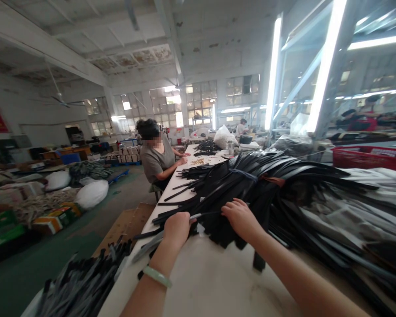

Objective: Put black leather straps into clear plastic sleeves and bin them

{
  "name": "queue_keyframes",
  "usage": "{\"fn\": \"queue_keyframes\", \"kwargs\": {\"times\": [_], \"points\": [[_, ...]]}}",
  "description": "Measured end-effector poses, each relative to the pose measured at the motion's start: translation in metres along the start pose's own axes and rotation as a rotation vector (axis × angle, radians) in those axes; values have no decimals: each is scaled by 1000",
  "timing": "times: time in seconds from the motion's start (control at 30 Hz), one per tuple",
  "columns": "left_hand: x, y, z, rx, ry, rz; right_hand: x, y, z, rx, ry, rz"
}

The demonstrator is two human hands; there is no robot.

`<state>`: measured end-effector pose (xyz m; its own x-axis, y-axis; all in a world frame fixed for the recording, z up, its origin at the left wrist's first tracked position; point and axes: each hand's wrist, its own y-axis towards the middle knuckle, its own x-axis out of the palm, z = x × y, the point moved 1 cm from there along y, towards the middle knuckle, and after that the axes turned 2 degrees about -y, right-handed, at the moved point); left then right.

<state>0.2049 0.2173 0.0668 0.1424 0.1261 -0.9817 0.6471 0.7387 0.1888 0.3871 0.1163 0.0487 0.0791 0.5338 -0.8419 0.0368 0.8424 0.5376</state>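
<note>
My left hand, with a pale green bangle on its wrist, is closed around a dark strap. A greyish length trails below that fist towards the table's left edge; whether it is the same strap I cannot tell. My right hand pinches the strap's other part, its fingertips partly hidden from me. Between the two hands the strap runs nearly level. Just beyond them lies a large heap of black straps, bundled with a bluish tie and a brown band.
Grey and black strips are piled low at the left, below the white table. A co-worker sits at the table's far left side. White material and a red basket are on the right. Cardboard lies on the floor.
</note>
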Motion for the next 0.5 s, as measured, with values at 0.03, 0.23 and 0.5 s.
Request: {"fn": "queue_keyframes", "kwargs": {"times": [0.03, 0.23, 0.5], "points": [[0, -2, 6, 27, -2, 9, -2, -1, -11, -20, 10, 8], [0, -2, 8, 145, 7, 9, -1, 4, -32, -59, 7, -74], [-8, 8, -12, 22, 39, 110, -13, 6, -26, 35, 11, -42]]}}
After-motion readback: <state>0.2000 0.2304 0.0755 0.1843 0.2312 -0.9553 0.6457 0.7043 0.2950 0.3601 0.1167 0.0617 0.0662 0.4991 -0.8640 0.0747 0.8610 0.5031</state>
